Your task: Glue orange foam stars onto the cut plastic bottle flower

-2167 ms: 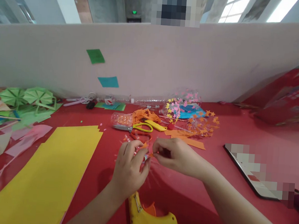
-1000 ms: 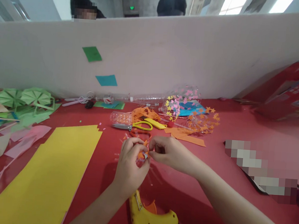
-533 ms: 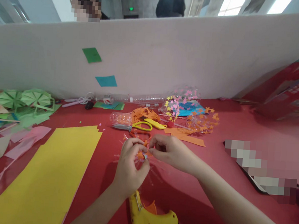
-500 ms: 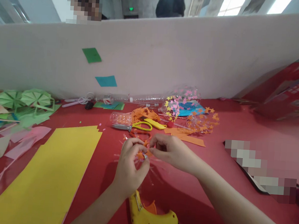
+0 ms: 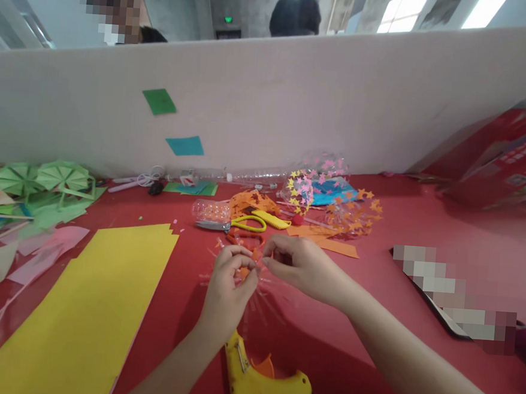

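Note:
Over the red table, my left hand (image 5: pixel 228 284) is closed, its thumb pressed to its fingertips on a clear plastic piece cut into strips (image 5: pixel 262 307). My right hand (image 5: pixel 302 264) makes a pinch right beside it, and what sits between those fingertips is too small to make out. Orange paper stars (image 5: pixel 244 273) show on the plastic around my fingers. Just beyond lie red-handled scissors (image 5: pixel 245 239), partly hidden, and yellow-handled scissors (image 5: pixel 248 222). A yellow glue gun (image 5: pixel 272 390) rests nearer to me, below my hands.
Yellow paper sheets (image 5: pixel 89 293) lie at left, near green folded paper (image 5: pixel 64 176). Behind are a yellow cutter (image 5: pixel 271 220), orange stars in a pile (image 5: pixel 249 202), and star-covered plastic (image 5: pixel 354 215). A phone-like blurred object (image 5: pixel 454 294) lies right. A white partition (image 5: pixel 261 95) stands behind.
My left thumb has closed up against its fingertips, covering the small grey tip and orange bit seen there before. My right hand has barely moved. The view has shifted slightly.

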Available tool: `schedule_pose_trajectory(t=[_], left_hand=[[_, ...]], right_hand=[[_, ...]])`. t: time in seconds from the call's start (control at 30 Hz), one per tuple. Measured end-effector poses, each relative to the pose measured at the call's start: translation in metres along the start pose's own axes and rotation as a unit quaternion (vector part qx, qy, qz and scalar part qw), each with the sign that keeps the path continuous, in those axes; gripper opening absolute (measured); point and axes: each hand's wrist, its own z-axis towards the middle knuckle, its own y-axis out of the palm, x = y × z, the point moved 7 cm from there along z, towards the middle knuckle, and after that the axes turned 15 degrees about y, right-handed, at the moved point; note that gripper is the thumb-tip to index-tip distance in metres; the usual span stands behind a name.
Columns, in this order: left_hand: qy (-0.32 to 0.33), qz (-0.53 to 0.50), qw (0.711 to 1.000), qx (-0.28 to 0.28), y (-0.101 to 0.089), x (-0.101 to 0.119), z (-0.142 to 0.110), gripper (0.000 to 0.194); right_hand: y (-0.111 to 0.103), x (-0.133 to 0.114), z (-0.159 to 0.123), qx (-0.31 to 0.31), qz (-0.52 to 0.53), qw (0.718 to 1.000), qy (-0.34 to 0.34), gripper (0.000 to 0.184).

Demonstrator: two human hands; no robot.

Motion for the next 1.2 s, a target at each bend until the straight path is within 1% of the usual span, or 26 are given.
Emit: schedule_pose_trajectory(t=[0.1,0.27,0.4,0.53,0.73,0.83,0.93,1.03,1.2], left_hand=[[-0.002,-0.009,1.000,0.006,-0.001,0.000,0.000,0.010],[0.015,0.001,1.000,0.011,-0.002,0.001,-0.001,0.011],[0.008,0.008,1.000,0.013,-0.001,0.000,-0.002,0.012],[0.031,0.033,0.999,0.025,-0.005,0.003,-0.002,0.010],[0.045,0.036,0.998,0.011,-0.004,0.003,-0.004,0.013],[0.061,0.045,0.997,0.013,-0.003,0.003,-0.004,0.013],[0.072,0.063,0.995,0.003,-0.002,0.004,-0.004,0.014],[0.104,0.096,0.990,0.000,-0.003,0.009,-0.004,0.013],[0.185,0.190,0.964,0.001,-0.004,0.022,-0.007,0.010]], right_hand=[[0.000,-0.001,0.000,-0.004,-0.007,1.000,-0.001,0.007],[-0.001,-0.001,0.000,0.000,-0.018,1.000,-0.007,0.006],[-0.002,-0.001,0.000,0.007,-0.019,1.000,-0.010,0.006],[-0.001,0.000,0.001,0.010,-0.028,0.999,-0.011,0.006],[0.004,-0.001,0.000,-0.002,-0.068,0.998,-0.005,0.013],[0.007,-0.002,0.000,-0.015,-0.070,0.997,0.000,0.011],[0.007,-0.003,0.000,-0.021,-0.064,0.998,0.004,0.010],[0.008,-0.003,0.001,-0.021,-0.058,0.998,-0.001,0.010],[0.011,-0.001,0.003,-0.021,-0.055,0.998,0.002,0.011]])
